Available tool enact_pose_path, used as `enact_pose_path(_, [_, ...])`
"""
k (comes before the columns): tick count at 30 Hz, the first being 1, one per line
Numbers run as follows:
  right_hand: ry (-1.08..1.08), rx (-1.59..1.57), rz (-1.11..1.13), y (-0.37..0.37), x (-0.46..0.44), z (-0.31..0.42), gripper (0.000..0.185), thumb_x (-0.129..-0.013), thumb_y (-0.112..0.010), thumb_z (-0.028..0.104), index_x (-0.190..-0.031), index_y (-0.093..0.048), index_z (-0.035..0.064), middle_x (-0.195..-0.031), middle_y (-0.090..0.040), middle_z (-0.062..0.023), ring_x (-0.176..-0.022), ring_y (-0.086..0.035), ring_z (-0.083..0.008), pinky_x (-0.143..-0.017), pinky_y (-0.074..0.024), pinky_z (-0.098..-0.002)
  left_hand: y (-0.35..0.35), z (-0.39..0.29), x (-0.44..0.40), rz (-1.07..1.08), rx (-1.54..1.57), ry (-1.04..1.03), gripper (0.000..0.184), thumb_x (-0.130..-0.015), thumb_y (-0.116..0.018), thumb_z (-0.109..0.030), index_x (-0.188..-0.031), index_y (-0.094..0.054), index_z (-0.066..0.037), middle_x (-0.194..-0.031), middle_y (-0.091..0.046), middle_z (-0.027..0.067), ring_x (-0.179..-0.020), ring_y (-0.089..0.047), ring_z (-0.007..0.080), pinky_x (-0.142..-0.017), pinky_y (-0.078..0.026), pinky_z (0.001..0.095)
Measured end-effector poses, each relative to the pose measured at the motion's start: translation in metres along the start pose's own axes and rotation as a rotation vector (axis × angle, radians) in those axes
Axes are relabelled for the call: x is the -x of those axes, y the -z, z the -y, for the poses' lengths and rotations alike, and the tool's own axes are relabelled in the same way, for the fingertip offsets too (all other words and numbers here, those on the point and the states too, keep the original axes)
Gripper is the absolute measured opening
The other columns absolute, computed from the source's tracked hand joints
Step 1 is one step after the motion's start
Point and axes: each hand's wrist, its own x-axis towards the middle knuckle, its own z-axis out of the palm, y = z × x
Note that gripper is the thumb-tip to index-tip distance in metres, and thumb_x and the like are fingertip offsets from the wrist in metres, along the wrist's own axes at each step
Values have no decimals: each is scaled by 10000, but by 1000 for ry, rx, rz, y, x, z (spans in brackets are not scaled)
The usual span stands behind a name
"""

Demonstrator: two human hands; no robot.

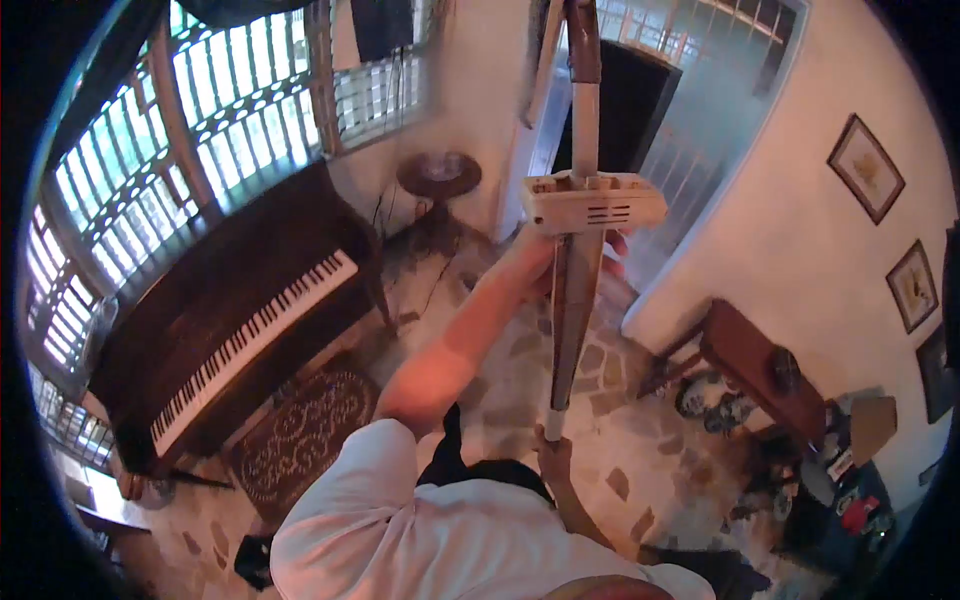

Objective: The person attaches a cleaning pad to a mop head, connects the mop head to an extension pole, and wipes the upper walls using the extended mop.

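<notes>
A long pole [575, 330] stands upright in front of me, grey and brown along its lower part. A cream plastic housing [600, 208] with dark slots sits across it. My left hand [612, 258] is raised just under this housing; its fingers curl round the pole from behind, and the pole hides much of the palm. Lower down, my right hand [553, 456] is closed round the pole's pale bottom end. The pole's top runs out of view at the upper edge.
A dark piano [230, 300] stands at the left below barred windows, with a patterned rug [305, 435] before it. A small round table [439, 175] is in the corner. At right are a doorway, a wooden bench [760, 370], framed pictures [866, 168] and piled items.
</notes>
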Motion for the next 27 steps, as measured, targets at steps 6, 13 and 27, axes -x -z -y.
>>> enact_pose_path(6, [426,-51,-628,-43,-194,88,420,-946,-757,350,-903,-710,-65,-775,-734,-111,-703,-668,-145,-631,-506,-343,120,4,-88,-332,-541,-408,638,-1020,-651,-292,-1519,-345,-37,-1243,-560,116,-1075,-595,168,-871,-527,310])
enact_pose_path(13, [569,294,-590,-103,-318,158,166,-934,-713,142,-962,-642,-5,-743,-641,-149,-638,-625,-237,-587,-455,-372,283,-37,-240,-526,-569,-642,604,-999,-672,-118,-1476,-308,-53,-1086,-505,68,-766,-501,81,-634,-449,251])
enact_pose_path(27, [351,-379,-421,-112,-585,155,397,-971,-692,394,-1055,-661,7,-809,-664,-185,-652,-641,-243,-590,-485,-399,521,-145,-400,-345,-204,-433,377,-1066,-536,-431,-1207,-525,-81,-1049,-645,90,-801,-662,183,-741,-556,360])
